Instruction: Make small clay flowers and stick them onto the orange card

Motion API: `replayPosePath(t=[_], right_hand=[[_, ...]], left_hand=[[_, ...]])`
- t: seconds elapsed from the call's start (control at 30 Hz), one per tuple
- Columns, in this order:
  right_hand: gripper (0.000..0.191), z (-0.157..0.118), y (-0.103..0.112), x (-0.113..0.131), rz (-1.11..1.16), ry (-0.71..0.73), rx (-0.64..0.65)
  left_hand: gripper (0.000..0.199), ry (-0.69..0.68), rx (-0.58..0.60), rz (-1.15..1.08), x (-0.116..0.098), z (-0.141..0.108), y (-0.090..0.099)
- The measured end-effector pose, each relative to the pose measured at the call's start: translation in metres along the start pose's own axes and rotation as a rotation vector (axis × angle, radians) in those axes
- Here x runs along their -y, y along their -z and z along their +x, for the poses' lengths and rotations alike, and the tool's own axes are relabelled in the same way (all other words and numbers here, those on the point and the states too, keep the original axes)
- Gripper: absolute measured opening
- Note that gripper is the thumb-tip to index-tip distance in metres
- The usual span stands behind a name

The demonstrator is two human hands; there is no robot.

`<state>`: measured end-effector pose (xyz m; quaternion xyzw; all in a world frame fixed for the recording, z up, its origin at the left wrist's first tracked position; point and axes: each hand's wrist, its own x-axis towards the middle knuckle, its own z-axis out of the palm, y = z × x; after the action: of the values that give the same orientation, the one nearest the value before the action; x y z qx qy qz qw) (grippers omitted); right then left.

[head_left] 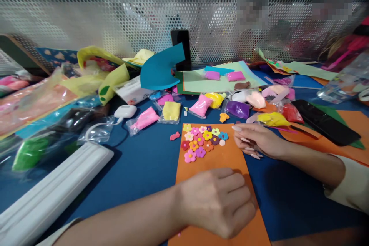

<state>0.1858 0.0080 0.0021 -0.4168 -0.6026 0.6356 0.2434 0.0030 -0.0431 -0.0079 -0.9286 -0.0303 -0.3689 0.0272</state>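
My left hand [220, 201] is closed in a loose fist over the lower part of an orange paper sheet [190, 178]. Its fingertips are turned under, so anything inside is hidden. Beside the sheet's upper right edge is my right hand [259, 140], its fingers loosely bent and somewhat apart, with nothing visible between them. Small multicoloured clay flowers [200, 140] cover the upper part of the sheet. Right of them lies a pale pink clay dot [222, 142]. An orange clay piece [224, 117] and a pink clay piece [174, 136] lie just off the paper.
Behind the sheet lie bagged clay packs, among them yellow [171, 111], pink [201, 105] and purple [237, 109]. A white power strip [54, 188] runs along the left, with a white charger [125, 111]. A black phone [325, 122] lies right; another phone [181, 42] stands at the mesh.
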Motion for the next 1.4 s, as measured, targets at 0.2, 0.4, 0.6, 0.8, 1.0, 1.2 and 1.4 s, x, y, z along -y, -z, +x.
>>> replayPosePath(t=[0.2, 0.4, 0.6, 0.8, 1.0, 1.2, 1.4], right_hand=[[0.018, -0.013, -0.002, 0.000, -0.898, 0.819, -0.383], [0.035, -0.019, -0.006, -0.004, -1.279, 0.892, -0.017], [0.039, -0.022, -0.013, -0.006, -1.326, 0.828, -0.018], [0.042, -0.021, -0.016, -0.008, -1.378, 0.852, -0.016], [0.041, -0.021, -0.015, -0.012, -1.389, 0.829, 0.007], [0.044, -0.019, -0.016, -0.009, -1.412, 0.832, -0.035], [0.036, -0.014, -0.013, -0.011, -1.383, 0.886, -0.137]], left_hand=[[0.023, 0.003, 0.007, 0.042, 0.000, 0.000, -0.002], [0.019, 0.008, 0.029, 0.028, 0.000, -0.001, -0.003], [0.020, 0.035, 0.028, 0.016, 0.001, -0.002, -0.004], [0.017, 0.039, 0.035, 0.031, 0.001, -0.003, -0.006], [0.013, 0.045, 0.012, 0.031, 0.002, -0.003, -0.005], [0.013, 0.047, 0.015, 0.045, 0.001, -0.003, -0.006], [0.018, 0.050, 0.057, 0.051, 0.002, -0.003, -0.004]])
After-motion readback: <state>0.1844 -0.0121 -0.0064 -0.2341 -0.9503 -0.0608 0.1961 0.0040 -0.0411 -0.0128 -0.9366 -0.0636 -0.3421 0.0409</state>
